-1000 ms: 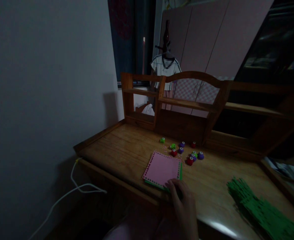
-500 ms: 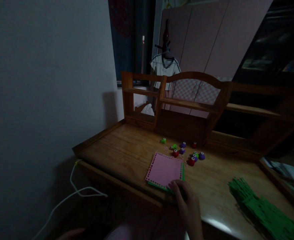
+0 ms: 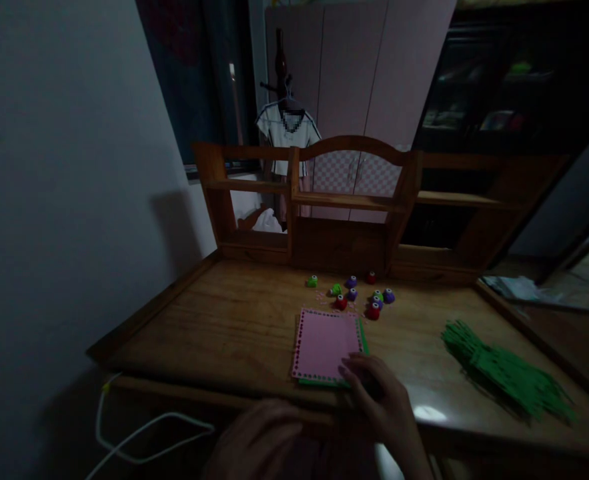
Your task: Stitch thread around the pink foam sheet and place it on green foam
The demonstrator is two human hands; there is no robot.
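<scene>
A pink square sheet [image 3: 324, 343] with a punched-hole border lies on a green sheet near the front edge of the wooden desk [image 3: 234, 320]. My right hand [image 3: 381, 400] rests on the near right corner of this stack, fingers curled onto the paper. My left hand [image 3: 254, 440] hovers low below the desk's front edge, dim and blurred, so its fingers are unclear. Several small red, purple and green craft punches [image 3: 357, 297] sit just behind the pink sheet.
A fanned pile of green paper strips [image 3: 504, 370] lies at the right of the desk. A wooden shelf unit [image 3: 344, 200] stands along the back. A white cable [image 3: 139, 433] hangs at the left below the desk. A grey wall [image 3: 64, 167] borders the left side.
The view swung left and nearer the desk. My left hand has come up into view at the bottom. My right hand stays on the near corner of the pink sheet.
</scene>
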